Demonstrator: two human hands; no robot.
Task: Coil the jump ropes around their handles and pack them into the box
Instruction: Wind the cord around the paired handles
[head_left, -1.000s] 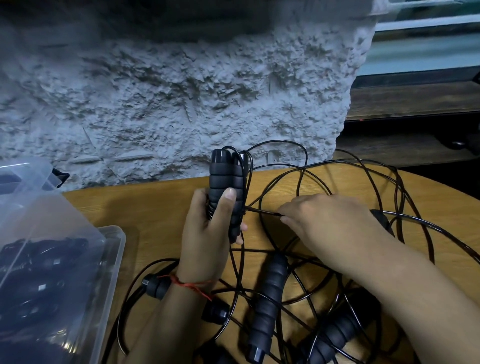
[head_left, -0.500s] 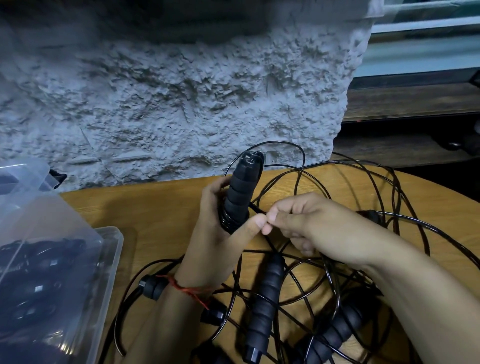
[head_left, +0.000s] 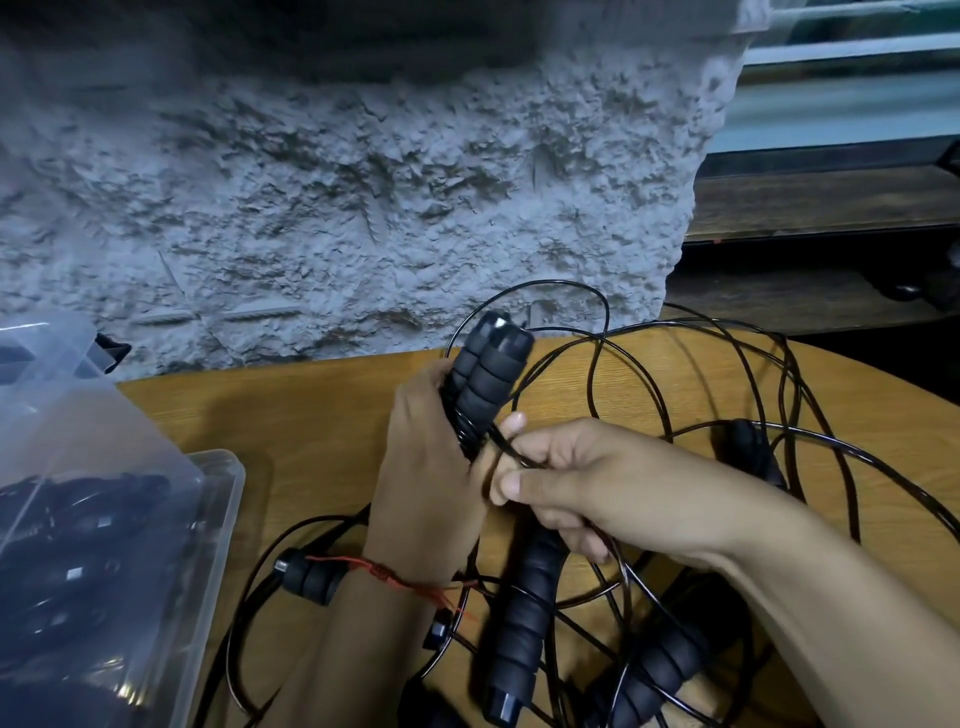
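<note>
My left hand (head_left: 426, 467) grips a pair of black foam jump-rope handles (head_left: 488, 374), held upright and tilted right, with a few turns of black cord around their lower part. My right hand (head_left: 582, 488) pinches that thin black cord (head_left: 519, 457) just right of the handles. The rest of the cord loops loosely (head_left: 602, 332) over the wooden table (head_left: 311, 415). More black handles lie below my hands: one upright (head_left: 519, 629), one at lower right (head_left: 654, 680), one under my left wrist (head_left: 306, 571). A clear plastic box (head_left: 213, 525) at left holds dark coiled ropes.
A rough grey stone wall (head_left: 363, 197) rises right behind the table. The box's clear lid (head_left: 57, 395) leans up at far left. Tangled cords (head_left: 789, 415) and another handle (head_left: 748, 441) cover the table's right half. A dark wooden ledge (head_left: 821, 208) runs at upper right.
My left hand has turned the handle pair and tilted it right. My right hand moved from the table up to the handles, drawing the cord around their lower part.
</note>
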